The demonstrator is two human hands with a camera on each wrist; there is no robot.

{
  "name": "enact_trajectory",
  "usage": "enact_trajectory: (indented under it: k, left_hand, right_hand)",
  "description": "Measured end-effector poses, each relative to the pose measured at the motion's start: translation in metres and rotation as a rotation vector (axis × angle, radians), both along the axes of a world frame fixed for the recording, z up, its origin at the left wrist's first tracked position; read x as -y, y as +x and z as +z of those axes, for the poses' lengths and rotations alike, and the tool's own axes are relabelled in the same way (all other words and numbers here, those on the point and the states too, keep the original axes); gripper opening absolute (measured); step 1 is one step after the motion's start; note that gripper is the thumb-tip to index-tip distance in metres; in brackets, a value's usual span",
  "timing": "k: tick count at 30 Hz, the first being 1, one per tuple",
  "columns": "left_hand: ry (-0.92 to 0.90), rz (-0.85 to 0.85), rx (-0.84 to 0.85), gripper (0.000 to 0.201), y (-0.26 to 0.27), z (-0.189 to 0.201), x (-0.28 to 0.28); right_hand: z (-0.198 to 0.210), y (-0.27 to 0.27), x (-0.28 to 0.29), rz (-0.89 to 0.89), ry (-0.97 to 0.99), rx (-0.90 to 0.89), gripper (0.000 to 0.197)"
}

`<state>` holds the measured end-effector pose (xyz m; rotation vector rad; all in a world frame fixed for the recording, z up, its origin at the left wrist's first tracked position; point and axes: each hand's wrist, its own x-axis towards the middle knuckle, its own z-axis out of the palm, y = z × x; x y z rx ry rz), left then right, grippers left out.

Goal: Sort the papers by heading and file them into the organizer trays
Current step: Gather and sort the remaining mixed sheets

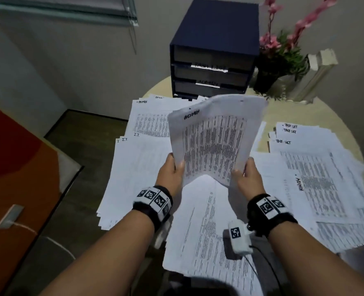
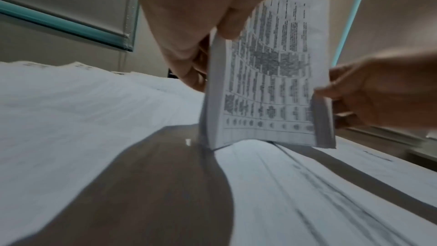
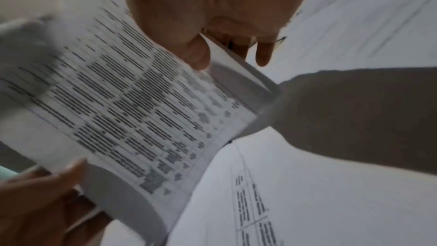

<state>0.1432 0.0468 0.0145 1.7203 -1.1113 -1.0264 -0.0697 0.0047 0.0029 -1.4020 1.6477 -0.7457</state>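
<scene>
Over the bench: both hands hold 1 stack of papers upright, headed ADMIN.
Left hand (image 1: 172, 169): closed on the stack's (image 1: 213, 139) lower left edge, thumb on the printed face, fingers behind.
Right hand (image 1: 248, 178): closed on the lower right edge, thumb in front, fingers curled behind the sheets.
Stack: several sheets thick, bowed between the 2 grips; its bottom edge hangs just above the loose papers (image 1: 206, 231) on the bench (image 1: 287, 112), as the left wrist view shows.
Step, as I judge it: squaring the ADMIN stack before filing.
How to do it well: loosen both grips a little, tap the bottom edge on the bench so the sheets align, flatten the bow, then re-grip firmly so no sheet slips out.
Left piles: I.T. pile (image 1: 134, 178) near, ADMIN pile (image 1: 149, 120) beyond it.
Right pile: TASK LIST pile (image 1: 300, 137).
Far end: organizer (image 1: 213, 60) with stacked trays; the tray tagged ADMIN (image 1: 207, 83) looks the right slot.
</scene>
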Motion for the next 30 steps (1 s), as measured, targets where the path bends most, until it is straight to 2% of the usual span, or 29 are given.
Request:
enact_trajectory:
  k: [2,3,6,7,9,11,15,17,21,22,26,28,30]
  left_hand:
    - [0.070,0.035,0.013,0.030,0.028,-0.005,0.005]
    - [0.111,0.084,0.073,0.039,0.049,-0.012,0.007]
    - [0.376,0.250,0.469,0.057,0.118,-0.041,0.000]
    - [0.499,0.297,0.538,0.061,0.137,-0.048,-0.006]
    - [0.691,0.329,0.465,0.073,0.161,-0.054,-0.020]
    - [0.788,0.266,0.342,0.075,0.171,-0.051,-0.031]
    - [0.727,0.210,0.336,0.034,0.175,-0.040,-0.042]
    - [0.675,0.220,0.286,0.029,0.171,-0.033,-0.042]
    - [0.584,0.237,-0.007,0.023,0.158,-0.021,-0.045]
    - [0.543,0.228,0.009,0.021,0.154,-0.018,-0.047]
    - [0.392,0.120,0.388,0.015,0.143,0.003,-0.055]
    - [0.334,0.139,0.546,0.011,0.143,0.017,-0.061]
    - [0.262,0.228,0.715,0.013,0.149,0.037,-0.065]
  right_hand:
    - [0.005,0.009,0.008,-0.026,-0.063,-0.083,0.004]
    - [0.010,0.013,0.013,-0.049,-0.099,-0.094,0.006]
    - [0.017,0.025,0.029,-0.084,-0.121,-0.061,0.005]
    - [0.013,0.029,0.031,-0.079,-0.106,-0.074,0.003]
    - [-0.001,0.038,0.030,-0.055,-0.041,-0.103,0.006]
    - [-0.017,0.045,0.022,-0.035,0.036,-0.153,0.006]
    - [-0.044,0.054,0.008,-0.042,0.127,-0.274,0.004]
    - [-0.052,0.056,0.008,-0.046,0.148,-0.297,0.009]
    - [-0.053,0.058,0.008,-0.062,0.156,-0.285,0.006]
    - [-0.053,0.058,0.008,-0.065,0.163,-0.282,0.004]
    - [-0.050,0.057,0.008,-0.083,0.147,-0.263,0.007]
    - [-0.045,0.054,0.008,-0.113,0.103,-0.242,0.008]
    - [-0.038,0.054,0.009,-0.153,0.054,-0.203,0.009]
